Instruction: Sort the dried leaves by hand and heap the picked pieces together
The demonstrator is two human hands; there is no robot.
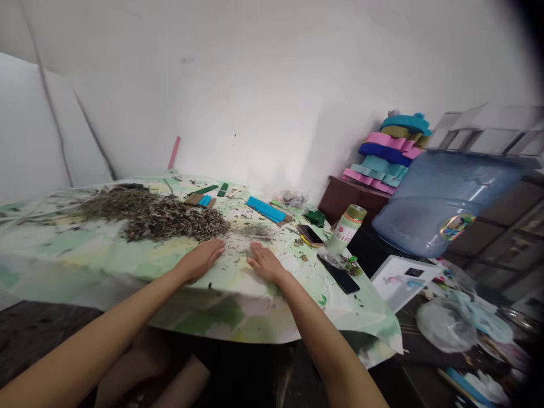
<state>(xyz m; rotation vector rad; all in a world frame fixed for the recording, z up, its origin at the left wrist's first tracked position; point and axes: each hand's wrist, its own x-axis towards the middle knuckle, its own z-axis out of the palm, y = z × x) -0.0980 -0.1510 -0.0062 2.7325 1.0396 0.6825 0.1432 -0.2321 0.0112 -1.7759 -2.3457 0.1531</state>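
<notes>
My left hand rests on the patterned tablecloth, its fingers stretched toward the middle. Just beyond it lies a heap of dried, twiggy plant bits; a finer, stringier pile adjoins it on the left. My right hand lies flat on the cloth with fingers extended, holding nothing. A small scatter of fine dried bits lies just past its fingertips. Crumbs dot the cloth between both hands. What is under the palms is hidden.
Behind are blue strips and a brown-and-blue bundle. To the right stand a bottle, a phone and a black flat device. A large blue water jug stands beyond the table's right edge.
</notes>
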